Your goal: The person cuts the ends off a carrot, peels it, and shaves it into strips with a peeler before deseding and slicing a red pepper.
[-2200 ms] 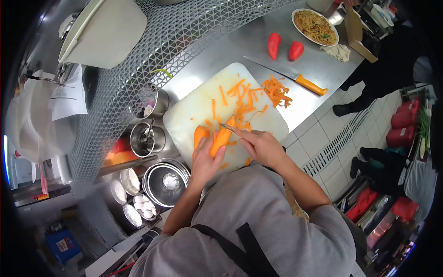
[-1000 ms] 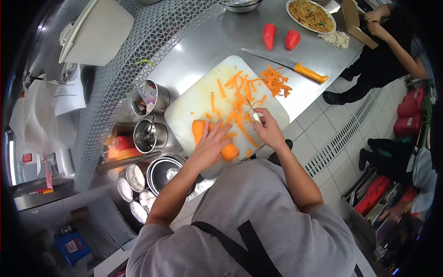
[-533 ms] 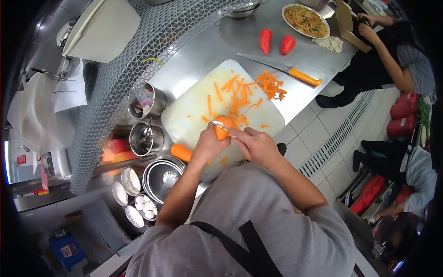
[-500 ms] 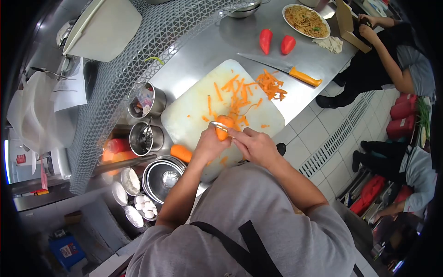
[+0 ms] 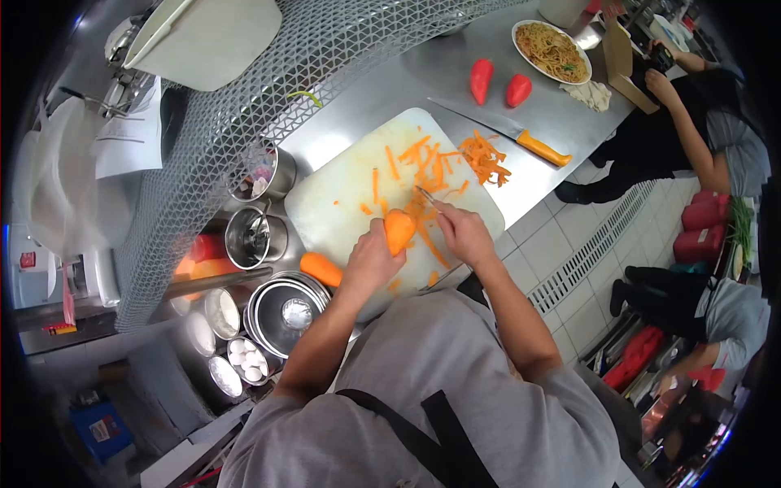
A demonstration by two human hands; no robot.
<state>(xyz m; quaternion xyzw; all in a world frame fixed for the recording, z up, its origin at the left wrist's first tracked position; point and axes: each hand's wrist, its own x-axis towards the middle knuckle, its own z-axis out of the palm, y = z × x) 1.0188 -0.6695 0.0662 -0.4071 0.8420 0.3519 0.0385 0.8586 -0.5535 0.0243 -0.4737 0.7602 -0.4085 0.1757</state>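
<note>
My left hand [image 5: 375, 259] is closed around a peeled carrot [image 5: 399, 231], whose thick end sticks up over the white cutting board [image 5: 325, 195]. To its right, my right hand [image 5: 469, 233] grips a peeler [image 5: 426, 194], its metal head above the peelings and apart from the carrot. Orange peelings [image 5: 423, 159] are scattered over the board. Another carrot [image 5: 320, 268] lies at the board's left edge, beside my left forearm. A pile of peelings [image 5: 483, 157] sits off the board's right side, near a knife [image 5: 543, 150] with an orange handle.
Two red peppers [image 5: 481, 81] and a plate of noodles [image 5: 553, 53] are on the steel counter [image 5: 407, 77]. Metal bowls [image 5: 286, 313] and steel pots [image 5: 257, 237] stand at left, below a mesh shelf [image 5: 220, 122]. Two other people [image 5: 651, 122] are at right.
My right hand has moved right and up with the peeler, away from the carrot. The carrot stands more exposed in my left hand. The whole view has shifted slightly.
</note>
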